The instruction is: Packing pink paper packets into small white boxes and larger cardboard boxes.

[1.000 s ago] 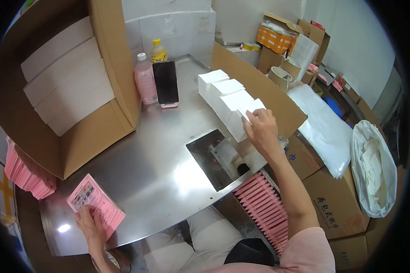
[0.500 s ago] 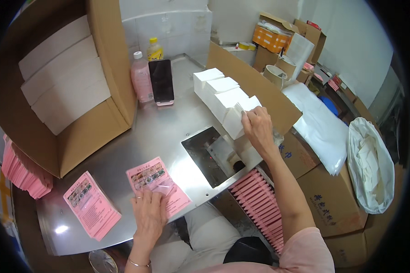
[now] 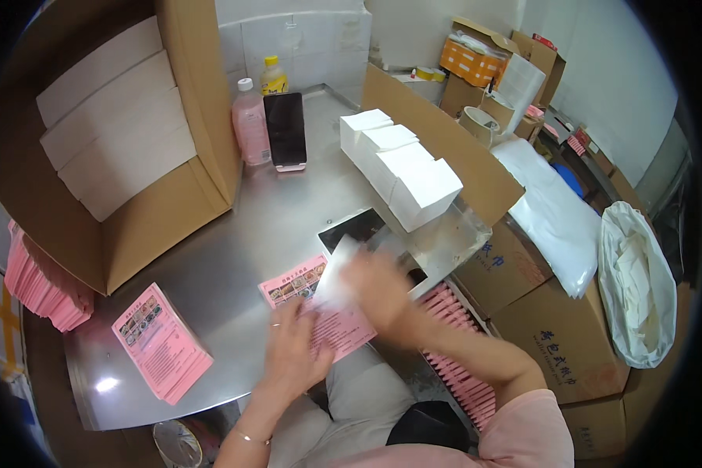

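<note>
In the middle, at the near edge of the metal table [image 3: 234, 249], lies a pink printed packet [image 3: 343, 337] with small food pictures. My left hand [image 3: 292, 351] is on its left side, thumb and fingers bent around it. Smeared by motion, my right hand [image 3: 378, 292] holds a white folded napkin [image 3: 331, 277] slanting over the packet, its lower end close to my left fingers. Beyond it stands a row of white napkin stacks [image 3: 413, 175]. To the left lies a neat pile of similar pink packets [image 3: 162, 343].
A large cardboard box [image 3: 152, 242] holding white stacks stands at the left, with more pink packets [image 3: 43, 281] beside it. Behind are a phone [image 3: 286, 129] on a stand and two bottles [image 3: 249, 121]. An opening [image 3: 359, 226] cuts the tabletop. Closed cartons [image 3: 558, 343] stand right.
My right hand has come from the napkin stacks, bringing a napkin down to the pink packet. My left hand and that packet have shifted right, and the packet has turned. The view has shifted slightly.
</note>
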`<state>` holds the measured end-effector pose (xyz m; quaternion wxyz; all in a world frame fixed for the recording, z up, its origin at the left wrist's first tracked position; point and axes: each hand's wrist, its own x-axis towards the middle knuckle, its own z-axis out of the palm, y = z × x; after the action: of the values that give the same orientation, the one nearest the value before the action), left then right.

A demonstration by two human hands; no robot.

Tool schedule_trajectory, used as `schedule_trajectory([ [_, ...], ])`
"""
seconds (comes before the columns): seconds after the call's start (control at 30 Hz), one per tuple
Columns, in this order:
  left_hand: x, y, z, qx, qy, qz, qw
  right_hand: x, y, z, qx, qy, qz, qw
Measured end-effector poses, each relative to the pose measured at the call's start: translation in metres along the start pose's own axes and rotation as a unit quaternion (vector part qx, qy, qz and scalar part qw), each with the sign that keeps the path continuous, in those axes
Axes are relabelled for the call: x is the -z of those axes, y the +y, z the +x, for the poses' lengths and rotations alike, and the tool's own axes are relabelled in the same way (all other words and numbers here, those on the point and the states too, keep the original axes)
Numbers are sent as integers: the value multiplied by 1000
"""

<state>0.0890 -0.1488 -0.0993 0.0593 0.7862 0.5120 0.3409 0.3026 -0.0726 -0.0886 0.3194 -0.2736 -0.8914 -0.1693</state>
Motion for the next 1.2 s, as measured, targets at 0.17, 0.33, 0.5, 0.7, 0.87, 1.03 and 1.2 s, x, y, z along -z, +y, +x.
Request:
schedule_trajectory([
  [0.17,-2,3,8,54,-10,94,994,-39,-25,-5,6,-90,22,996],
  [0.33,-9,-5,15,95,53,194,975,-60,-56,32,-82,-128,146,978],
  [0.5,-4,-6,7,129,12,111,985,-54,-39,15,-78,26,156,984],
  [0.7,-11,-15,-2,115,27,136,984,-58,-34,32,-63,-3,147,987],
  [0.87,-9,-13,7,120,90,152,977,-92,-54,59,-9,-3,251,968],
  [1.03,0,-14,-3,193,-2,121,974,-60,-24,25,-87,5,219,972],
  [1.2,4,-16,-3,165,-16,115,979,-36,1,23,-54,-61,224,971],
])
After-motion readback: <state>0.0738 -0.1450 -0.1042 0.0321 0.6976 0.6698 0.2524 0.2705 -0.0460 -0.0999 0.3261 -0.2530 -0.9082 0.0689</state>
